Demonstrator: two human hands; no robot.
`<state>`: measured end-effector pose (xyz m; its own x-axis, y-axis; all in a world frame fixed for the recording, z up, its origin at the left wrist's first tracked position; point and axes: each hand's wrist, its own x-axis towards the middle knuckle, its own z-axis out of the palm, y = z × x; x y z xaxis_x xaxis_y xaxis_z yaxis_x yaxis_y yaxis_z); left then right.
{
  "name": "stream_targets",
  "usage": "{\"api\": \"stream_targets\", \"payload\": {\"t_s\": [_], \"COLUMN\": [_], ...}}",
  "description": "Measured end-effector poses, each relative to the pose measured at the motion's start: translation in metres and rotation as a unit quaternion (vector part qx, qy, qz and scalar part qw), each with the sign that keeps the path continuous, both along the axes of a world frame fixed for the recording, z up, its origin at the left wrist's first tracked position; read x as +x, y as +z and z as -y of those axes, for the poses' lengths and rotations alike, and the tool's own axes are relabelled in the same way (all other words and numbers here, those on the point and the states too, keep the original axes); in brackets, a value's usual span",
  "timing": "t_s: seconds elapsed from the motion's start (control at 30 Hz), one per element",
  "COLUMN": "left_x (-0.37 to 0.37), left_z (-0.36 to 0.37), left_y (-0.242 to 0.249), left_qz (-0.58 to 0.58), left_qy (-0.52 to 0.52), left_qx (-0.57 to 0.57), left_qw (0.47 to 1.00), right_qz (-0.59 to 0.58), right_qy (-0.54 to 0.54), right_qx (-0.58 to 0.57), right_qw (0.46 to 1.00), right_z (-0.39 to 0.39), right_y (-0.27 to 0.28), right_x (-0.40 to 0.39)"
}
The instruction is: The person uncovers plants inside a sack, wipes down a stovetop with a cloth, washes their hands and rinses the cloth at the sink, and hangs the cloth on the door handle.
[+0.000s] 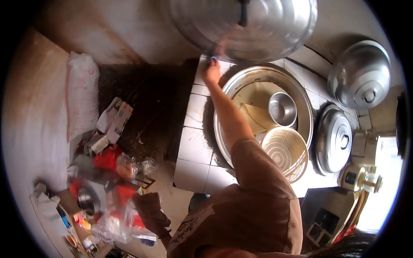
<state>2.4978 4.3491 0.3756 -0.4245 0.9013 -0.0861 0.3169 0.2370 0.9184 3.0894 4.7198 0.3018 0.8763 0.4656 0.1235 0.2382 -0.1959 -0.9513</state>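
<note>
My right hand (211,74) reaches across a tiled stove to the lower left rim of a big metal wok lid (275,30). Its fingers are closed at that rim, with a small bluish spot by them. The lid stands tilted at the back wall, its dark handle near the top. Below it, a large wok (306,92) is set into the stove. A small metal bowl (282,109) and a cream plastic colander (284,150) rest in it. My left hand (150,208) hangs low beside my body, curled, somewhat blurred, with nothing visible in it.
Two more metal lids, one domed (359,75) and one flatter (334,139), are on the right. White tiles (193,144) edge the stove. A white sack (82,96), cardboard boxes (118,122) and plastic bags (114,225) clutter the left side.
</note>
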Motion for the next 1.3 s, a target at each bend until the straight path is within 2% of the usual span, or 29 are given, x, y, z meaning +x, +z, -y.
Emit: {"api": "stream_targets", "payload": {"t_s": [0.03, 0.07, 0.2, 0.27, 0.47, 0.6, 0.67, 0.7, 0.77, 0.83, 0.87, 0.9, 0.93, 1.0, 1.07, 1.13, 1.17, 1.27, 1.3], "left_x": [-0.001, -0.001, 0.007, 0.009, 0.004, 0.000, 0.004, 0.011, -0.004, -0.004, -0.005, -0.002, -0.003, -0.008, -0.023, -0.031, -0.043, -0.047, -0.039], "left_z": [-0.005, -0.013, -0.038, -0.046, -0.051, -0.042, -0.039, -0.037, -0.033, -0.032, -0.029, -0.029, -0.029, -0.019, -0.002, 0.009, 0.018, 0.025, 0.019], "left_y": [-0.006, -0.011, -0.028, -0.033, -0.037, -0.036, -0.030, -0.022, -0.039, -0.036, -0.029, -0.019, -0.014, -0.006, -0.014, -0.018, -0.027, -0.034, -0.025], "left_qz": [-0.015, -0.027, -0.054, -0.063, -0.066, -0.076, -0.056, -0.007, 0.060, 0.035, -0.026, -0.087, -0.068, -0.030, -0.048, -0.027, -0.010, 0.023, 0.011], "left_qy": [-0.007, -0.016, -0.046, -0.060, -0.083, -0.089, -0.083, -0.068, -0.114, -0.142, -0.144, -0.143, -0.141, -0.132, -0.084, -0.051, -0.042, -0.051, -0.031], "left_qx": [-0.003, -0.007, -0.025, -0.029, -0.024, -0.031, -0.045, -0.061, -0.038, -0.006, 0.012, 0.030, 0.040, 0.052, 0.035, 0.045, 0.023, 0.033, 0.005], "left_qw": [1.000, 0.999, 0.997, 0.996, 0.994, 0.993, 0.994, 0.996, 0.991, 0.989, 0.989, 0.985, 0.987, 0.989, 0.995, 0.997, 0.999, 0.998, 0.999], "right_qz": [0.199, 0.245, 0.266, 0.323, 0.411, 0.424, 0.422, 0.427, 0.434, 0.408, 0.430, 0.354, 0.273, 0.250, 0.256, 0.363, 0.352, 0.391, 0.386], "right_qy": [0.024, 0.085, 0.179, 0.224, 0.222, 0.244, 0.273, 0.294, 0.325, 0.364, 0.365, 0.358, 0.353, 0.264, 0.291, 0.254, 0.283, 0.194, 0.191], "right_qx": [-0.126, -0.273, -0.385, -0.448, -0.434, -0.363, -0.326, -0.324, -0.305, -0.262, -0.236, -0.239, -0.243, -0.249, -0.313, -0.234, -0.275, -0.202, -0.200], "right_qw": [0.971, 0.926, 0.866, 0.803, 0.770, 0.793, 0.801, 0.792, 0.783, 0.795, 0.792, 0.830, 0.861, 0.898, 0.867, 0.866, 0.849, 0.877, 0.880], "right_z": [-0.003, 0.009, 0.017, 0.023, 0.043, 0.079, 0.104, 0.117, 0.144, 0.158, 0.157, 0.150, 0.138, 0.095, 0.070, 0.068, 0.077, 0.114, 0.132], "right_y": [-0.019, 0.010, 0.035, 0.042, 0.028, 0.020, 0.021, 0.021, 0.017, 0.012, 0.010, 0.030, 0.051, 0.053, 0.058, 0.026, 0.019, 0.003, 0.005], "right_x": [-0.004, -0.023, -0.020, -0.010, -0.033, -0.076, -0.105, -0.121, -0.148, -0.159, -0.154, -0.145, -0.133, -0.096, -0.064, -0.070, -0.081, -0.136, -0.158]}}
